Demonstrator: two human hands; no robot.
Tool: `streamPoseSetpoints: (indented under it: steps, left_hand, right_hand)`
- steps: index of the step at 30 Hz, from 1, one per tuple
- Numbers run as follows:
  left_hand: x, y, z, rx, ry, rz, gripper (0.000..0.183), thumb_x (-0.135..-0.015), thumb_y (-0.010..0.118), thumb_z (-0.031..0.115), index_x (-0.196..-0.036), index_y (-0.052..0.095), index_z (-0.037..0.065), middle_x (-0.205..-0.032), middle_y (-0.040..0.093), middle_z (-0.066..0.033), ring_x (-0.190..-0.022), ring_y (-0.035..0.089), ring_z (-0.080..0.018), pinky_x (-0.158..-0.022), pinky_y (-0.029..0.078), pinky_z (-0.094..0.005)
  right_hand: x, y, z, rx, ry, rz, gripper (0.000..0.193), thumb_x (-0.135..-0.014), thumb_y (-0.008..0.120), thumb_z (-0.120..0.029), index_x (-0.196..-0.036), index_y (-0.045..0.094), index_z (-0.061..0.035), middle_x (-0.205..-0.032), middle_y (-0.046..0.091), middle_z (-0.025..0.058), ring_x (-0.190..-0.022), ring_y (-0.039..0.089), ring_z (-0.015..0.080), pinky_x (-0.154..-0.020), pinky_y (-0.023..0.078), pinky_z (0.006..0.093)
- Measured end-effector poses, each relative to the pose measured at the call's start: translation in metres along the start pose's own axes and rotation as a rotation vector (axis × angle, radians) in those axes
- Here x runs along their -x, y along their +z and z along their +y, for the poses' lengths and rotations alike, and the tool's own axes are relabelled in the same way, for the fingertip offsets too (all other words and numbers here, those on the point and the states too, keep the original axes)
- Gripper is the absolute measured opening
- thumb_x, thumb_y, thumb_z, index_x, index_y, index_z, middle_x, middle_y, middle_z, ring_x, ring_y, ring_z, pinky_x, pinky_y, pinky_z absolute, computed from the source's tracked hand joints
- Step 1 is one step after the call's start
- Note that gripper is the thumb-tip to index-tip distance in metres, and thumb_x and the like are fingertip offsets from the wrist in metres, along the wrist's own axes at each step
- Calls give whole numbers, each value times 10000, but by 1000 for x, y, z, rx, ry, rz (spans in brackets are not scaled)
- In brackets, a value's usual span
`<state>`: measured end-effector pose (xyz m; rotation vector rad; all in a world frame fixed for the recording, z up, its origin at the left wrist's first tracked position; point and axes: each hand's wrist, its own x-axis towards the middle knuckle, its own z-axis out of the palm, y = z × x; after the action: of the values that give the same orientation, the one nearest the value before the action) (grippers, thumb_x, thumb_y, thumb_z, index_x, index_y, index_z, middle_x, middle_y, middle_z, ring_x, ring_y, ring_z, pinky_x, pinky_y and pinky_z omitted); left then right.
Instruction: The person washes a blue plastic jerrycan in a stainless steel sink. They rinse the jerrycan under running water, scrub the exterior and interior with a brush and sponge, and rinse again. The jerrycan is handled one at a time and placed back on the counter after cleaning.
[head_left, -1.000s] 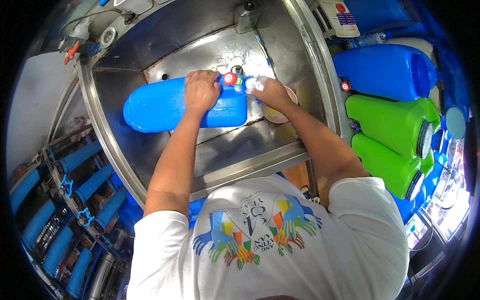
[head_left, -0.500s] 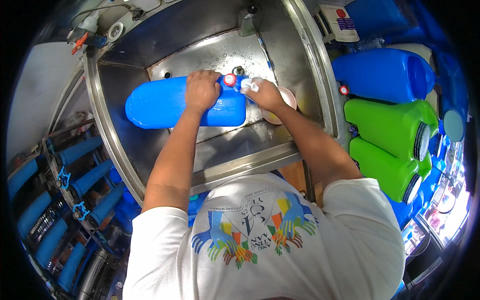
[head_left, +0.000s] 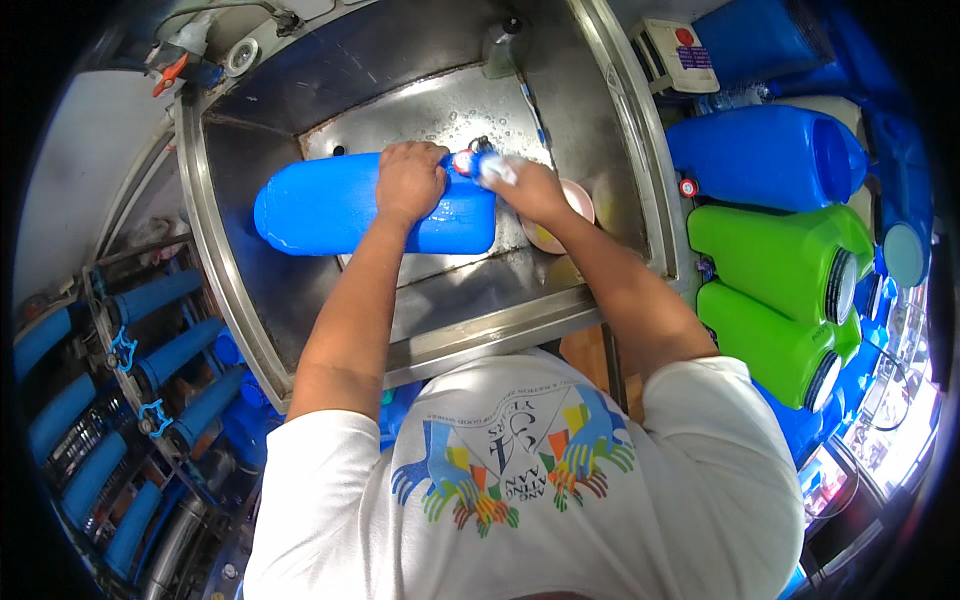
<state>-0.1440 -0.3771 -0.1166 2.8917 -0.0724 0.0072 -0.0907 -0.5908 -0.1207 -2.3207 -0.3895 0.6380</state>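
A wet blue plastic water jug (head_left: 320, 208) lies on its side across the steel sink (head_left: 255, 270). My left hand (head_left: 410, 182) is closed over the jug's upper side near its right end. Just beyond, a small red-and-white cap (head_left: 463, 162) sits on a short blue fitting of the jug. My right hand (head_left: 538, 192) pinches a crumpled white thing, maybe a cloth (head_left: 497, 173), against that end beside the cap. Motion blurs it, and its exact kind is unclear. Partly under my right wrist is a pale pink bowl (head_left: 580, 200).
A dark bottle (head_left: 500, 48) and a thin blue-and-white stick (head_left: 532, 108) are at the sink's far side. Blue jugs (head_left: 745, 150) and green jugs (head_left: 765, 245) stand close along the right. A red-handled valve (head_left: 170, 74) is at far left, above a rack with blue rollers (head_left: 155, 298).
The white thing in my right hand has shifted slightly at the fitting, and the red cap appears turned away from facing up. My left hand keeps its place on the jug.
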Motion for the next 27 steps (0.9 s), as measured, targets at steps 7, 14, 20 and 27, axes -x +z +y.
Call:
streamPoseSetpoints:
  steps: [7,14,20,27]
  left_hand:
    - [3,-3,2,23,18,-11,309,-873,605,191,-1159,720,165,-1184,694,-60,-1165,595,-272,-1058,401,-444]
    - [13,-2,-1,58,38,15,295,-863,608,182,-1133,726,171,-1168,695,-47,-1157,596,-263,-1062,393,-436]
    - [16,4,-4,88,54,61,297,-853,616,191,-1126,734,181,-1143,704,-42,-1143,604,-259,-1082,380,-437]
    - [23,3,-5,120,135,41,297,-829,631,199,-1101,741,151,-1073,714,-62,-1104,609,-258,-1048,390,-437]
  right_hand:
    - [2,0,-6,88,-9,3,568,-819,716,-544,-1093,727,-47,-962,723,232,-913,705,400,-829,545,476]
    - [-3,9,7,27,-105,123,447,-867,736,-457,-1015,732,-36,-912,722,221,-893,720,342,-809,541,427]
    - [-3,15,22,-42,-50,136,459,-880,733,-447,-1026,728,-11,-954,734,198,-933,717,260,-858,531,384]
    - [-12,8,19,-114,24,49,770,-819,720,-564,-1242,642,74,-1176,678,296,-1112,678,374,-959,519,419]
